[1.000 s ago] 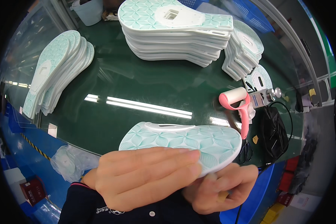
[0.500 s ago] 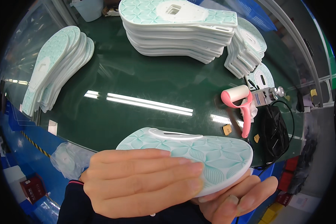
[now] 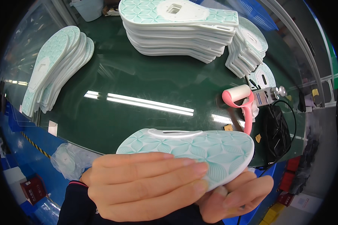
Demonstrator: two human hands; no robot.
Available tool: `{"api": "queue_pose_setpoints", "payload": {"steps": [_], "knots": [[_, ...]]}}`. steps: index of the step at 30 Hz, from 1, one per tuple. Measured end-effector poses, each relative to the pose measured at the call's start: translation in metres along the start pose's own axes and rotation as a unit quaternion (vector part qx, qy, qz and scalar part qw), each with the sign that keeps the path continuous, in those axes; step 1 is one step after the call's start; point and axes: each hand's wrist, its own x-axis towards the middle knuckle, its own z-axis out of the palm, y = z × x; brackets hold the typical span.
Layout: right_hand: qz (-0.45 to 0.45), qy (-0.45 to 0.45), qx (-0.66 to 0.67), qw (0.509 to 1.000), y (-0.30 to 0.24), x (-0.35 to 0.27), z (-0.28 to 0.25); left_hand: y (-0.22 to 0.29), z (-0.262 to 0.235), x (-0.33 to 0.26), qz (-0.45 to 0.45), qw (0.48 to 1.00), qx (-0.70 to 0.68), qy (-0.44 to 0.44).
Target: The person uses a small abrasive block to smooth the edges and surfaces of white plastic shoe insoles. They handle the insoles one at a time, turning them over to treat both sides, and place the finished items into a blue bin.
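Just in front of the green tabletop, at its near edge, both hands hold one mint-patterned sole lying flat, patterned face up. The left hand lies over the sole's near side, fingers stretched out together across it. The right hand cups it from beneath, fingers curled up under the toe end. On the tabletop beyond the sole, a tall stack of soles sits at the far edge, a fanned pile to the far left, a smaller pile to the far right. A pink lint roller lies just beyond the sole's right end, beside a black cable bundle.
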Motion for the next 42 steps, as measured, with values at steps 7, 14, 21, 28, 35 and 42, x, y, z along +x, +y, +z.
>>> {"api": "queue_pose_setpoints", "payload": {"steps": [7, 14, 21, 28, 35, 42], "knots": [[-0.010, -0.023, -0.010, 1.000, 0.001, -0.002, -0.006, -0.005, -0.004, 0.004, 0.027, 0.998, -0.046, -0.046], [0.121, 0.008, 0.029, 0.992, -0.014, 0.006, 0.006, -0.008, -0.003, 0.002, 0.021, 0.997, -0.062, -0.050], [0.060, -0.032, -0.001, 0.998, -0.003, 0.013, 0.007, -0.012, 0.000, -0.002, 0.036, 0.999, -0.018, -0.037], [0.131, 0.079, 0.114, 0.982, -0.006, 0.006, 0.009, -0.011, -0.001, -0.003, 0.028, 0.999, -0.008, -0.023], [0.125, 0.050, 0.103, 0.985, -0.004, 0.003, 0.007, -0.009, 0.001, -0.002, 0.002, 0.999, -0.025, -0.023], [0.110, 0.071, 0.104, 0.986, -0.003, 0.002, 0.006, -0.007, 0.002, -0.001, -0.004, 1.000, -0.017, -0.020]]}}
